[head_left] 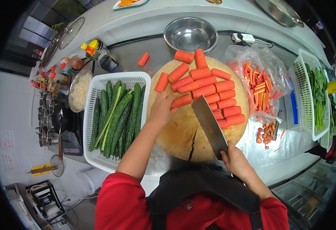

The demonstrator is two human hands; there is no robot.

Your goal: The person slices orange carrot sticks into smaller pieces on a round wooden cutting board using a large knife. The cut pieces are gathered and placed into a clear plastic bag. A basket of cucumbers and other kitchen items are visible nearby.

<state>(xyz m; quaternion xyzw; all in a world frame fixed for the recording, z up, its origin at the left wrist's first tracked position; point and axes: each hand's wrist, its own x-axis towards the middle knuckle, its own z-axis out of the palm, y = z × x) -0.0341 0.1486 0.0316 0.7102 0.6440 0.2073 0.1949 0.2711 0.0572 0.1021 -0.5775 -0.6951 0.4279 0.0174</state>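
My right hand (236, 159) is closed around the handle end of a metal cleaver (211, 126), whose blade lies slanted over the round wooden chopping board (173, 138). The blade's far end touches or overlaps the cut carrot pieces. My left hand (162, 107) has its fingers at the left end of a peeled carrot piece (182, 101) on the board; whether they grip it firmly is hard to tell. Many more carrot chunks (203, 91) lie in rows across the board's far and right parts. A crack runs through the board near me.
Left of the board stands a white plastic basket (88, 115) of cucumbers (116, 120). A steel bowl (191, 36) is behind it. On the right are a plastic bag (280, 69) with carrot strips (258, 86), carrot ends (267, 133) and a basket of leafy greens (317, 89).
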